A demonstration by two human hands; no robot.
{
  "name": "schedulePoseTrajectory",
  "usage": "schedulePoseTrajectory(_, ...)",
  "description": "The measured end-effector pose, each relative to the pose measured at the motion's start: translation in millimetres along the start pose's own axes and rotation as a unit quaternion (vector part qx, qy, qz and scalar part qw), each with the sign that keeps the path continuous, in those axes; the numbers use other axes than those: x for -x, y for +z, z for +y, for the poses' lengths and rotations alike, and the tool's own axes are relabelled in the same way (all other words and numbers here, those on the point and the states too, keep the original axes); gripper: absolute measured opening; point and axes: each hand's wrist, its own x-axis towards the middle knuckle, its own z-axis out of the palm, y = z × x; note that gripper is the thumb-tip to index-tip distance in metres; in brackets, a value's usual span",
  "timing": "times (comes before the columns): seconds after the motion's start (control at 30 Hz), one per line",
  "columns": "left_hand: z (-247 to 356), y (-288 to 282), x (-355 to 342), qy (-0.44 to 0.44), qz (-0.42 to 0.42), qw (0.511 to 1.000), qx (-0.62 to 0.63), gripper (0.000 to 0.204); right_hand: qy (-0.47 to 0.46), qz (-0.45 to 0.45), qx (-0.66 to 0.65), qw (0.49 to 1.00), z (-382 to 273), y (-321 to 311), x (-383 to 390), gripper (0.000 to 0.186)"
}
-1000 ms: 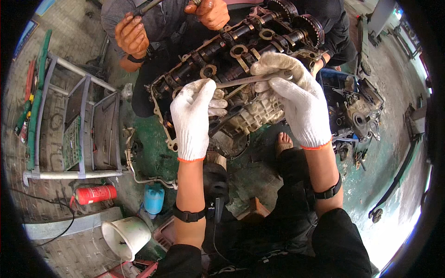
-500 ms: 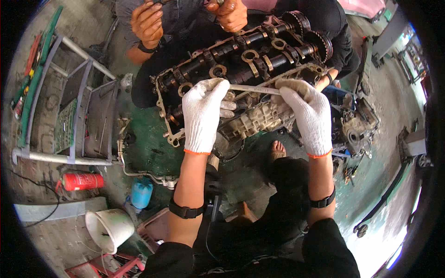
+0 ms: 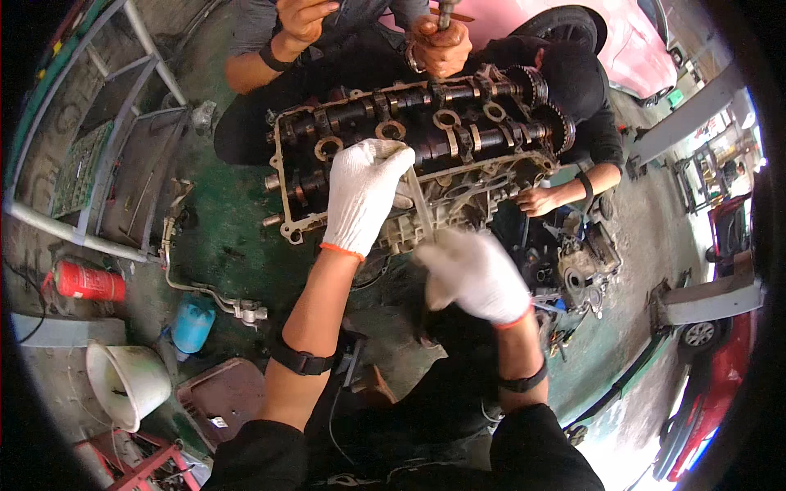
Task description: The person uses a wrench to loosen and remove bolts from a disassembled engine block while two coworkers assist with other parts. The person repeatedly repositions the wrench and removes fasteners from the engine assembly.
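My left hand [image 3: 367,195], in a white knit glove with orange cuff, is closed around the upper end of a slim silver wrench [image 3: 421,200]. The wrench slants down toward my right hand [image 3: 481,278], gloved the same way and smeared by motion, so its grip does not show clearly. Both wrench ends are hidden. Just beyond lies an engine cylinder head [image 3: 426,147] with two dark camshafts and toothed gears at its right end. A co-worker's hand [image 3: 442,47] holds a metal tool over its far edge.
Another person's hand [image 3: 542,200] rests by the cylinder head's right side, near greasy engine parts [image 3: 585,266]. At left are a metal frame [image 3: 78,233], a red fire extinguisher [image 3: 90,281], a blue jug [image 3: 193,326] and a white bucket [image 3: 155,393]. A pink car [image 3: 630,49] stands behind.
The wrench has swung from nearly level to steeply slanted. My right hand has come down and toward me, while my left stays near the cylinder head. The view has shifted.
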Motion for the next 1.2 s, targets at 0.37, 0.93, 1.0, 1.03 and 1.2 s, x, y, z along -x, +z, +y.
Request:
schedulePoseTrajectory(0.37,-8.3,-4.6,-8.5,0.026,-0.008,0.999,-0.017,0.023,0.161,0.000,-0.315,0.935,-2.5,63.0,8.4,0.024)
schedulePoseTrajectory(0.93,24.4,-1.3,15.4,0.065,0.102,0.990,0.076,0.031,0.119,0.059,-0.399,0.907,2.8,9.6,9.9,0.032)
schedulePoseTrajectory(1.0,20.1,2.1,17.0,0.068,0.064,0.995,0.029,0.033,0.105,0.129,-0.378,0.911,15.0,-8.2,12.7,0.032)
schedulePoseTrajectory(1.03,18.2,2.4,18.1,0.063,0.065,0.996,-0.008,0.034,0.098,0.176,-0.330,0.922,20.2,-14.7,13.6,0.029)
schedulePoseTrajectory(1.2,9.1,3.7,17.5,0.032,-0.008,0.997,-0.063,0.037,0.116,0.230,-0.327,0.909,35.3,-21.7,9.0,0.024)
